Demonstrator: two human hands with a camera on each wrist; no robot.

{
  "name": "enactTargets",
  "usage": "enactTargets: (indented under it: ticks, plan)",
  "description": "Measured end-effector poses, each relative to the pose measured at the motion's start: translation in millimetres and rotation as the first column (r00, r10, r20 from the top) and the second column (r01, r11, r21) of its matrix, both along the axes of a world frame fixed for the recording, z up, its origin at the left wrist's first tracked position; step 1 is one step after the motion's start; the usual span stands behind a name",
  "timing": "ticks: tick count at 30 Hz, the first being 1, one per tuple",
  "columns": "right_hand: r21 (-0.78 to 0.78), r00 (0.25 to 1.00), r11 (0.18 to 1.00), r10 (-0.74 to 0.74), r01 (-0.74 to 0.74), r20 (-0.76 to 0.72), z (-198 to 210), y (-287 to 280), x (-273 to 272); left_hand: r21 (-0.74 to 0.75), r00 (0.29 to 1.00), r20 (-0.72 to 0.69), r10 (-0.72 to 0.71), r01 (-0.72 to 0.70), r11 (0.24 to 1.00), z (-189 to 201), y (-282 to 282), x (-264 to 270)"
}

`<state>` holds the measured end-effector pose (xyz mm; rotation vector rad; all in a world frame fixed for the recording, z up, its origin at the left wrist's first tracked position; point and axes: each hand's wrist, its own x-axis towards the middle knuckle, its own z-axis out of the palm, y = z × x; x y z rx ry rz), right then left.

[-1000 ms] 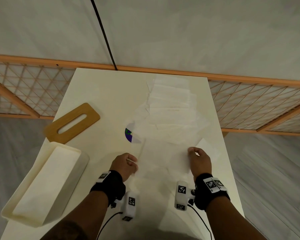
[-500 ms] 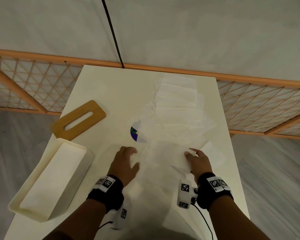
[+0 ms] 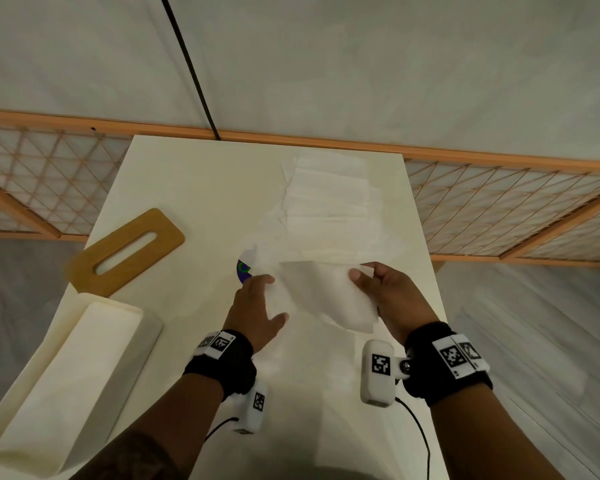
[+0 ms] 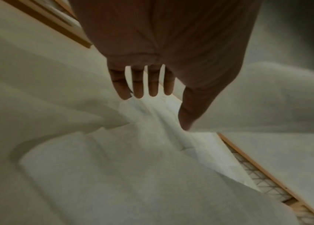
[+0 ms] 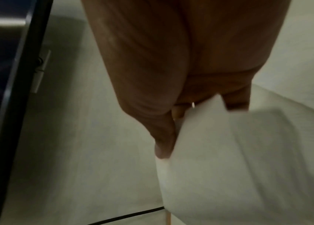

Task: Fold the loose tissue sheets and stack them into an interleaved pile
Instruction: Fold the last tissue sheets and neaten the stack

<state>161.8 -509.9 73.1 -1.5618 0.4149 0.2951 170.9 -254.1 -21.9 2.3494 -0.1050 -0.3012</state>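
The right hand [image 3: 392,296] pinches the right edge of a tissue sheet [image 3: 329,296] between thumb and fingers, and the right wrist view shows the thumb [image 5: 163,143] lying along the paper's edge. The left hand [image 3: 257,313] is relaxed, with straight, slightly spread fingers [image 4: 138,85] — it grasps nothing, and it seems to support or guide the left part of the sheet, though real contact is hard to tell. I judge that 1 hand holds and the other stays flat so that the thin paper can be turned over without crumpling.

The sheet is lifted a little above the table [image 3: 194,188], in front of the person, between the 2 hands. It looks already doubled, its long axis goes roughly left to right, and its lower right corner hangs toward the person.

Just behind it lies the row of overlapping tissues [image 3: 329,202], running away to the far edge of the table — probably the pile being built. On the left stand the white tissue box [image 3: 66,386] and its wooden lid [image 3: 125,252] with a slot, both well apart from the work.
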Motion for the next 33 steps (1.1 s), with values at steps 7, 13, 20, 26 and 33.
enactTargets:
  ticks: [7,13,20,26,33]
  plan:
    - [0.261,0.998,0.965,0.049,-0.038,-0.034,-8,7,7,0.338,0.982,-0.163,-0.099,0.149,0.929,-12,17,-13]
    - [-0.241,0.977,0.971,-0.039,-0.013,-0.21,-89,-5,5,0.452,0.948,-0.301,-0.101,0.235,0.86,-7,38,-27]
    - [-0.31,0.97,0.951,-0.061,-0.016,-0.237,-115,-3,-3,0.348,0.952,-0.3,-0.056,0.164,0.923,4,34,-33]
    - [-0.033,0.979,0.992,0.116,-0.123,-0.168,-82,-9,-5,-0.197,0.976,-0.189,0.104,-0.142,0.97,16,14,13]
    - [0.208,0.982,0.975,0.115,-0.082,-0.152,-59,-16,1,-0.441,0.889,-0.456,-0.032,-0.195,0.876,20,11,37]
